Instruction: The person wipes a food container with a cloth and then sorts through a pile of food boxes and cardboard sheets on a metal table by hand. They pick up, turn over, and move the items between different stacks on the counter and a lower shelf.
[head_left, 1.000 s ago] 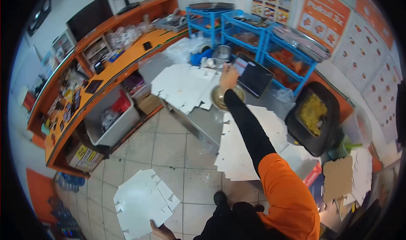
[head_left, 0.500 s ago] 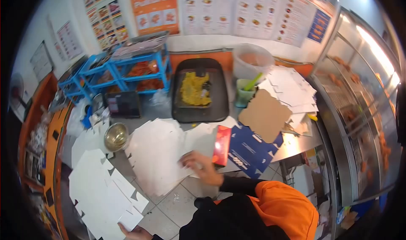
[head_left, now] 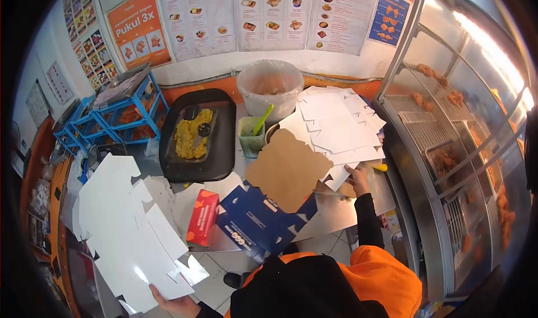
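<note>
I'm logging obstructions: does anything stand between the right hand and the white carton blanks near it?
Nothing visible: the right hand is at the near edge of the white carton blanks; the brown cardboard sheet lies left of it.

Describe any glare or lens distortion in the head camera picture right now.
In the head view, the light strip in the display case is blown out to white; also in the head view, a bright glare spot sits on the white sheets near the left hand, and the wide lens leaves black corners.
</note>
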`<state>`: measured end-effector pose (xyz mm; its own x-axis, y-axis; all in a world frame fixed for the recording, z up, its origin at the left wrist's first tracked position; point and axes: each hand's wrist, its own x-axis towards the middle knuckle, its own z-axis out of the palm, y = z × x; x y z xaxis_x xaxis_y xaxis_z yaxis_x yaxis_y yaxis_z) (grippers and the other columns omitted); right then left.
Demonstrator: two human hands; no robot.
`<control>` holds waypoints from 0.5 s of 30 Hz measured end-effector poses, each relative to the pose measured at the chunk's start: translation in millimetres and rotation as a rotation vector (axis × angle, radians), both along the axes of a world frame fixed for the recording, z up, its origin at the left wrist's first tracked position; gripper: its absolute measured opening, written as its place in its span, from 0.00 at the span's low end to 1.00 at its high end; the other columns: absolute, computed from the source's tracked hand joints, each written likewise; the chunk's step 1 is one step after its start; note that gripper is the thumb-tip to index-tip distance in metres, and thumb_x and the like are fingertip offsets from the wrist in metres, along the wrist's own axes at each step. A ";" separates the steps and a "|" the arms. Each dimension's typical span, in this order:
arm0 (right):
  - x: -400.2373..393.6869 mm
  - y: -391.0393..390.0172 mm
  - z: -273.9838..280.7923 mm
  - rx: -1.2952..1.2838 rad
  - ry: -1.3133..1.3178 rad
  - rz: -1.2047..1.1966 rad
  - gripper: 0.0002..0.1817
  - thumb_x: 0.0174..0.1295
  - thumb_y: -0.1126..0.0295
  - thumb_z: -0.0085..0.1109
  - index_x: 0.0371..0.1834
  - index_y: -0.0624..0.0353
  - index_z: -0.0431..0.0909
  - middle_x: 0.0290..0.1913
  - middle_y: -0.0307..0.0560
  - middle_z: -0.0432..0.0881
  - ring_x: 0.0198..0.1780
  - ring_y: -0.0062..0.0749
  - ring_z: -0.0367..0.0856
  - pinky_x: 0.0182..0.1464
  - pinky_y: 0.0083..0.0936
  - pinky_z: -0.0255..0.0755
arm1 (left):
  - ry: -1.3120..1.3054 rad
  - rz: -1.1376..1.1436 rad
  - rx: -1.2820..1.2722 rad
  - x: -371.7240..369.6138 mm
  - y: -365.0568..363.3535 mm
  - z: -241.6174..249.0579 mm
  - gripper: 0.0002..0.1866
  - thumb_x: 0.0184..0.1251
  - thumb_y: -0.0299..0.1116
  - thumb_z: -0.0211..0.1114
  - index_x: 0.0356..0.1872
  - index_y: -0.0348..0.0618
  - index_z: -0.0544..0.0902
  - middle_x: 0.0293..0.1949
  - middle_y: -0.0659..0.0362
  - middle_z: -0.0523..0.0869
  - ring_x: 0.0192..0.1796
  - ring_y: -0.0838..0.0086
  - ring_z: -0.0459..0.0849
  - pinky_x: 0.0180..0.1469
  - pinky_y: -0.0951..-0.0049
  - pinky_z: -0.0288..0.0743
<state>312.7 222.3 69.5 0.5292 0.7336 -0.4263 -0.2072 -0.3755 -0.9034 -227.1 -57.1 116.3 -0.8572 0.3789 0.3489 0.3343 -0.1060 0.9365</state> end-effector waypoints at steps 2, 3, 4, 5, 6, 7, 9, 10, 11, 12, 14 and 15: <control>19.3 23.2 4.9 0.395 -0.461 0.065 0.19 0.48 0.75 0.60 0.44 0.70 0.72 0.38 0.47 0.78 0.44 0.38 0.77 0.46 0.29 0.70 | -0.844 -0.099 0.433 44.4 31.1 56.4 0.22 0.66 0.40 0.51 0.54 0.33 0.70 0.50 0.52 0.78 0.51 0.64 0.78 0.51 0.64 0.74; 10.8 24.1 44.9 0.617 -0.692 -0.098 0.18 0.50 0.74 0.57 0.46 0.68 0.72 0.38 0.47 0.79 0.44 0.37 0.77 0.46 0.28 0.69 | -0.816 -0.133 0.431 51.4 32.9 50.8 0.23 0.67 0.42 0.49 0.56 0.34 0.69 0.52 0.52 0.77 0.52 0.63 0.78 0.51 0.61 0.76; 37.9 35.1 62.9 0.390 -0.973 -0.092 0.17 0.53 0.76 0.52 0.48 0.68 0.70 0.41 0.51 0.78 0.45 0.36 0.76 0.47 0.29 0.69 | -0.809 -0.123 0.424 56.5 33.9 46.3 0.23 0.67 0.42 0.49 0.56 0.34 0.69 0.52 0.52 0.77 0.52 0.63 0.78 0.51 0.61 0.76; 52.2 42.7 96.8 0.579 -0.776 0.016 0.16 0.55 0.75 0.49 0.47 0.68 0.69 0.42 0.53 0.77 0.44 0.35 0.75 0.47 0.30 0.68 | -0.797 -0.181 0.408 60.8 34.9 42.8 0.23 0.67 0.41 0.49 0.56 0.34 0.68 0.51 0.52 0.77 0.52 0.63 0.78 0.51 0.62 0.76; 62.1 54.7 122.3 0.791 -0.529 -0.011 0.14 0.55 0.75 0.49 0.45 0.67 0.68 0.41 0.51 0.76 0.41 0.35 0.76 0.46 0.30 0.69 | -0.787 -0.244 0.394 66.9 35.5 41.6 0.23 0.67 0.41 0.49 0.56 0.34 0.68 0.51 0.52 0.77 0.52 0.64 0.78 0.51 0.62 0.76; 69.0 56.6 160.6 0.810 -0.352 0.037 0.14 0.56 0.75 0.49 0.46 0.66 0.67 0.40 0.50 0.75 0.38 0.32 0.76 0.44 0.27 0.71 | -0.811 -0.200 0.369 78.4 41.0 51.4 0.24 0.66 0.41 0.50 0.56 0.34 0.68 0.51 0.52 0.77 0.52 0.65 0.79 0.50 0.63 0.76; 123.0 93.5 209.3 0.862 0.033 0.202 0.10 0.57 0.76 0.48 0.42 0.67 0.67 0.41 0.51 0.75 0.43 0.40 0.78 0.48 0.37 0.75 | -0.813 -0.243 0.346 87.9 44.8 52.7 0.24 0.66 0.41 0.50 0.57 0.34 0.68 0.51 0.52 0.77 0.52 0.65 0.78 0.51 0.63 0.75; 116.1 91.3 248.9 0.848 0.205 0.224 0.10 0.58 0.76 0.49 0.41 0.70 0.66 0.40 0.55 0.75 0.44 0.46 0.78 0.53 0.43 0.75 | -0.812 -0.288 0.330 92.0 47.9 53.6 0.24 0.66 0.41 0.50 0.57 0.34 0.68 0.51 0.52 0.77 0.52 0.65 0.78 0.51 0.64 0.75; 146.9 112.9 260.6 0.972 0.295 0.377 0.15 0.61 0.76 0.43 0.45 0.80 0.62 0.48 0.64 0.72 0.51 0.51 0.75 0.58 0.44 0.71 | -0.812 -0.298 0.325 97.5 51.7 56.2 0.24 0.66 0.41 0.50 0.57 0.34 0.68 0.51 0.52 0.77 0.52 0.65 0.78 0.51 0.64 0.75; 110.5 96.2 298.8 0.964 0.294 0.189 0.18 0.61 0.78 0.41 0.50 0.84 0.58 0.53 0.71 0.67 0.56 0.55 0.70 0.61 0.47 0.66 | -0.819 -0.300 0.326 102.8 56.0 60.1 0.22 0.66 0.41 0.50 0.54 0.33 0.70 0.49 0.53 0.78 0.50 0.67 0.79 0.50 0.67 0.75; 117.3 96.3 330.1 0.956 0.488 0.481 0.24 0.59 0.79 0.41 0.54 0.88 0.51 0.58 0.76 0.60 0.61 0.62 0.63 0.64 0.51 0.61 | -0.828 -0.310 0.329 111.0 64.7 64.2 0.21 0.67 0.40 0.50 0.51 0.33 0.72 0.47 0.53 0.79 0.49 0.68 0.79 0.49 0.69 0.74; 121.0 96.1 339.5 0.981 0.507 0.544 0.25 0.58 0.80 0.41 0.54 0.91 0.48 0.59 0.81 0.55 0.62 0.65 0.59 0.65 0.48 0.62 | -0.831 -0.348 0.339 113.3 67.8 65.5 0.21 0.67 0.40 0.50 0.52 0.33 0.72 0.48 0.53 0.79 0.49 0.68 0.79 0.50 0.69 0.73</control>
<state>433.7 318.4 408.9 -0.0100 0.9324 0.3613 -0.6451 0.2701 -0.7148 -113.8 10.7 181.7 -0.7383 0.6495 -0.1819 -0.5237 -0.3821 0.7614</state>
